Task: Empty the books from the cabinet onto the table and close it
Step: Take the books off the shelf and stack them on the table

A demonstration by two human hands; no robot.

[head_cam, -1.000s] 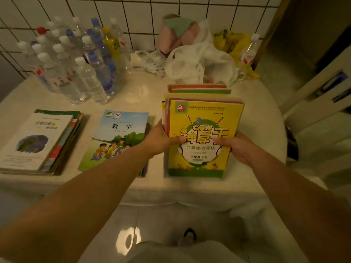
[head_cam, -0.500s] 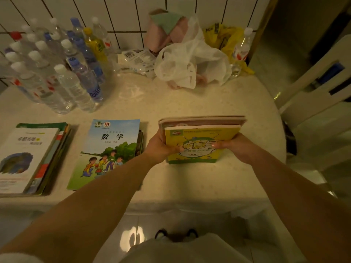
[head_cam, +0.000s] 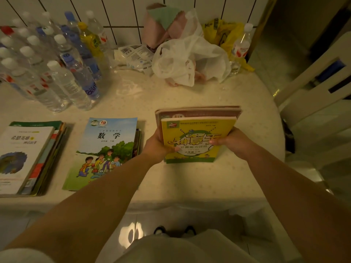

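A stack of books topped by a yellow workbook (head_cam: pixel 197 135) is tilted over the right part of the table (head_cam: pixel 190 181), its lower edge at the tabletop. My left hand (head_cam: pixel 158 146) grips the stack's left side and my right hand (head_cam: pixel 230 140) grips its right side, thumbs on the cover. A blue maths textbook pile (head_cam: pixel 108 150) lies to the left. Further left lies a pile topped by a white book (head_cam: pixel 22 158). The cabinet is out of view.
Several water bottles (head_cam: pixel 62 78) crowd the table's back left. A white plastic bag (head_cam: pixel 190 59), a yellow bag (head_cam: pixel 224 35) and packets sit at the back by the tiled wall. A white chair (head_cam: pixel 313 95) stands at the right.
The book stack has come down from held above the table to its lower edge resting near the tabletop, tilted toward me. Both hands stay on its sides.
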